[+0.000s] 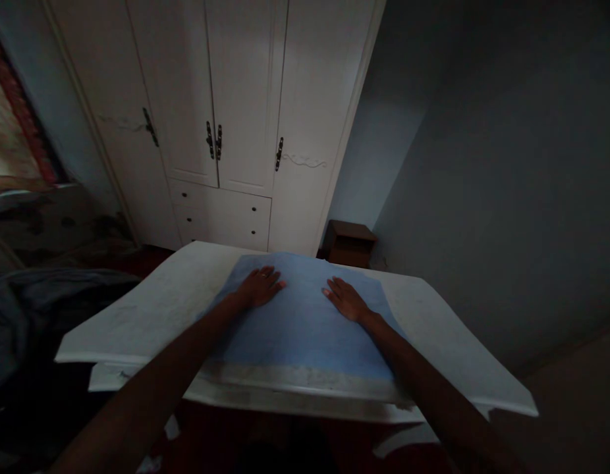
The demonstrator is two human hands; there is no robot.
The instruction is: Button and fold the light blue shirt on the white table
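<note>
A blue cloth (300, 329) lies spread flat on a white table (157, 309) in front of me. My left hand (259, 287) rests palm down on the cloth's far left part, fingers stretched out flat, with a ring on one finger. My right hand (347, 299) lies palm down on the cloth's far right part, fingers also flat and together. Both hands hold nothing. The two hands are about a hand's width apart.
A white wardrobe (236, 118) with dark handles and small drawers stands behind the table. A small brown wooden cabinet (349, 242) sits in the corner by the grey wall (507, 184). Dark bedding (33, 309) lies at the left. The room is dim.
</note>
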